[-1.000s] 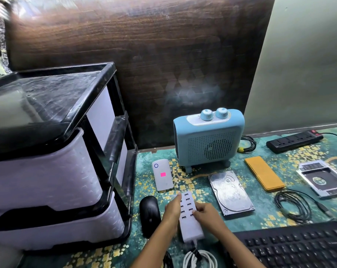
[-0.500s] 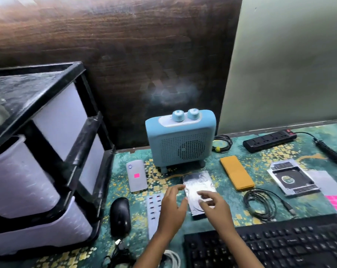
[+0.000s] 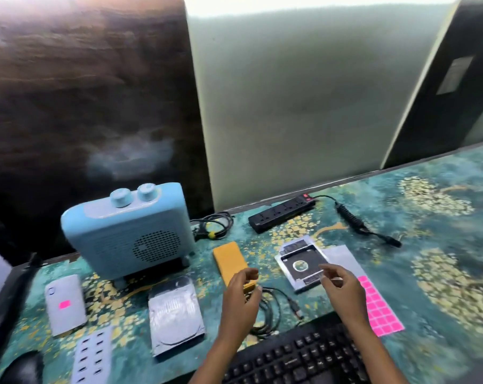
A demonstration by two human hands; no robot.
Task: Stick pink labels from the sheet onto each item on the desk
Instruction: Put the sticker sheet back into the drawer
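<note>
a: what is logged nearest the camera?

b: a black keyboard (image 3: 298, 358) is seen at the near edge, right of centre. at the near left a black mouse (image 3: 21, 368) and a white multi-port charger (image 3: 93, 356) are noted, both blurred.

a: and the hands?

b: both are held above the desk, just past the keyboard. the left hand (image 3: 241, 297) is seen over a coiled black cable (image 3: 273, 300) and the near end of an orange power bank (image 3: 230, 260). its fingers are loosely curled and nothing is gripped. the right hand (image 3: 342, 289) is seen over the near corner of a silver drive caddy (image 3: 301, 263). its fingers are half curled, thumb apart from forefinger, and nothing is seen between them.

a: where is the sheet found?

b: the pink label sheet (image 3: 381, 311) is laid flat on the desk mat (image 3: 442, 273), just right of the right hand and partly covered by the wrist. pink squares are seen on its near part, pale backing on its far part.

a: anything labelled?

b: one pink label (image 3: 64, 304) is seen on a white power bank (image 3: 65, 317) at the left. a hard drive (image 3: 175, 314) is laid between that and the left hand.

a: farther back?

b: a blue heater (image 3: 126, 231) is noted, a tied cable bundle (image 3: 212, 225) to its right, and a black power strip (image 3: 281, 214) along the far edge.
</note>
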